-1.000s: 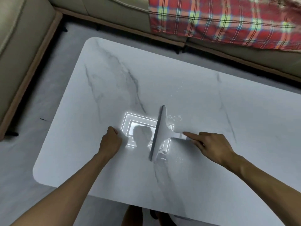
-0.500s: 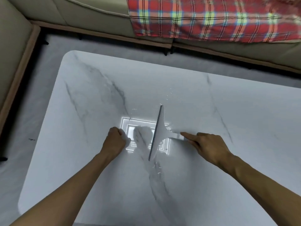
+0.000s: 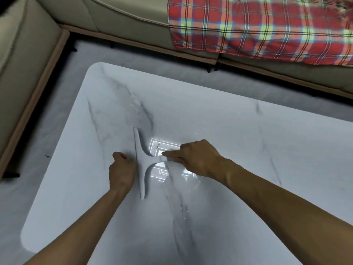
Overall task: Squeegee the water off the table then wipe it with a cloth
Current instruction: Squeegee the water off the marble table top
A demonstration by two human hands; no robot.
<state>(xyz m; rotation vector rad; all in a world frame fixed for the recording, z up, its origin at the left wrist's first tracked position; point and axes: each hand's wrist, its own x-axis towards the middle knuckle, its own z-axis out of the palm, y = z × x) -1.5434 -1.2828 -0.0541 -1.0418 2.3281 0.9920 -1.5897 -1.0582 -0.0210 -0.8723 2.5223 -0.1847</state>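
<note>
worktop (image 3: 229, 121): white marble, grey veins, water streaks (image 3: 197, 183) near centre | squeegee (image 3: 140, 161): centre-left on worktop, handle gripped by right hand (image 3: 198, 159) | left hand (image 3: 121, 173): curled, holding nothing, beside blade | room: beige sofa (image 3: 124, 16), plaid blanket (image 3: 257, 25), grey floor (image 3: 63, 104)

A home living room: beige sofa (image 3: 118, 18) (plaid blanket (image 3: 257, 25) draped over) beside marble table (image 3: 219, 115).

Right hand (image 3: 198, 159) is gripping the squeegee (image 3: 141, 161) handle, index finger lying straight along it. Left hand (image 3: 121, 172) is resting as a fist, fingers (image 3: 119, 156) curled, near that index fingertip.
</note>
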